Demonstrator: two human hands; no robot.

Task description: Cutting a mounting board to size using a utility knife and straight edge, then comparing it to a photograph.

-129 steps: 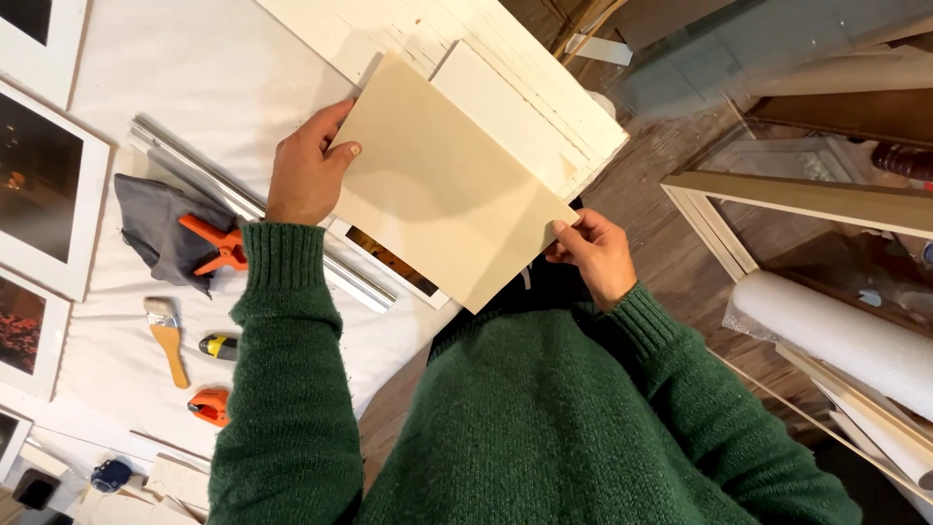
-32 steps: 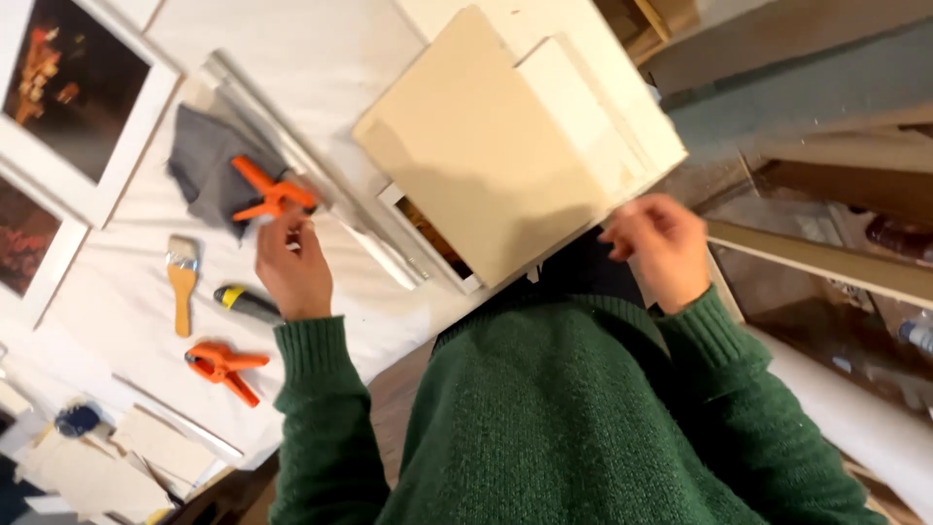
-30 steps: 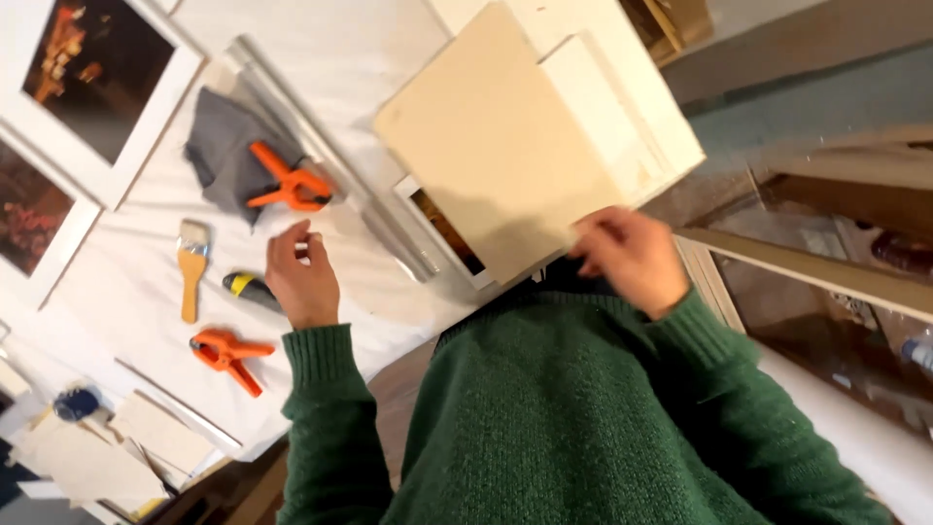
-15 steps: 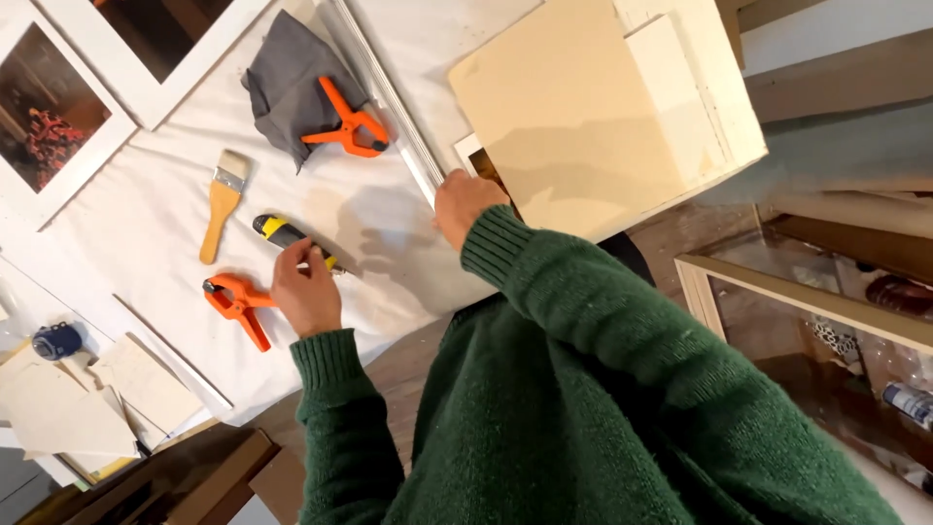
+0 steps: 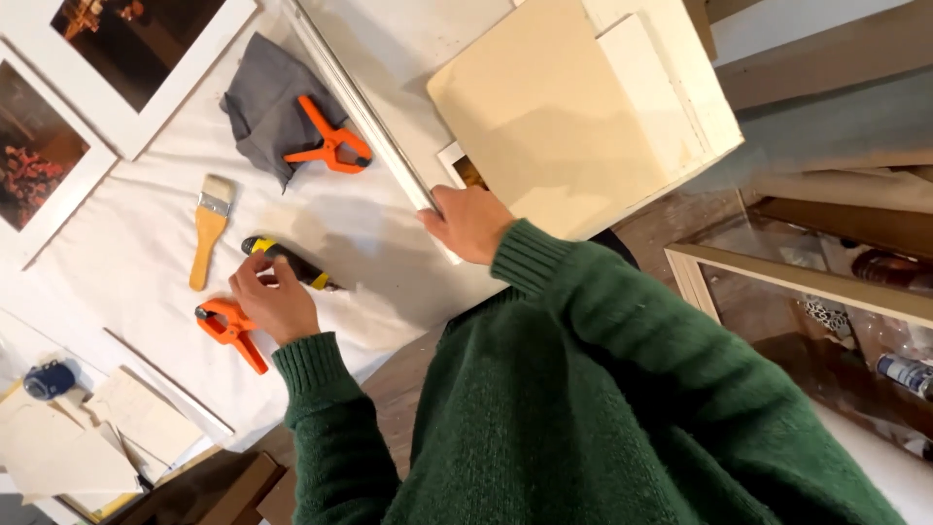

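Nearest the viewer, the left hand [image 5: 275, 303] rests on the white-covered surface [image 5: 389, 262] with its fingers curled, fingertips touching the near end of a black-and-yellow tool [image 5: 289, 262]; whether it actually grips the tool cannot be told. Just beside that hand lies an orange spring clamp [image 5: 230, 331]. The right hand [image 5: 473, 222] lies knuckles-up, fingers bent onto the near end of a long metal strip [image 5: 364, 115] and against the lower edge of a beige board [image 5: 554, 122]; how firm a hold it has is hidden. A framed picture [image 5: 465, 172] peeks out from under the board.

Further out lie a wooden-handled paintbrush [image 5: 208, 228] and a second orange clamp [image 5: 328, 144] on a grey cloth [image 5: 270, 102]. Two white-matted photographs [image 5: 126, 58] sit at the far left. To the right, a glass-topped wooden case [image 5: 777, 282] holds a bottle [image 5: 904, 372] and other dim objects.
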